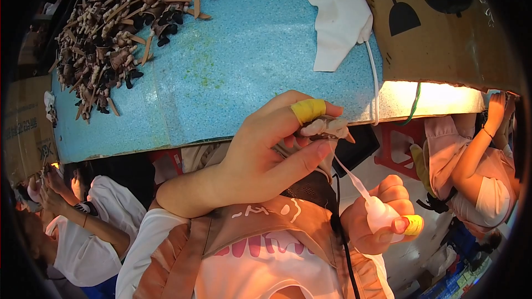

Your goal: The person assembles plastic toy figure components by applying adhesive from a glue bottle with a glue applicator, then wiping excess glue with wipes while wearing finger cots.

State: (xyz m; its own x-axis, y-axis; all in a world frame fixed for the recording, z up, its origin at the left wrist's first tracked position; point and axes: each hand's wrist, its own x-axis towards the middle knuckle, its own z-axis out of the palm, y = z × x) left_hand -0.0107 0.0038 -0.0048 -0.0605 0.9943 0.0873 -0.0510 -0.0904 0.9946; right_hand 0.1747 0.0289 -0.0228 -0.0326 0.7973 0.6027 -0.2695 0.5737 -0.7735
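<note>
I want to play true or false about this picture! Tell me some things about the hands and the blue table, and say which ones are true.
1. The left hand holds a small brown and cream piece between thumb and fingers. True.
2. The right hand holds a pair of scissors. False: it grips a small white squeeze bottle with a long thin nozzle pointing at the piece.
3. A finger of the left hand wears yellow tape. True.
4. The blue table has a heap of red balls on it. False: a pile of small dark brown pieces lies there.
5. A white face mask lies on the table. True.
</note>
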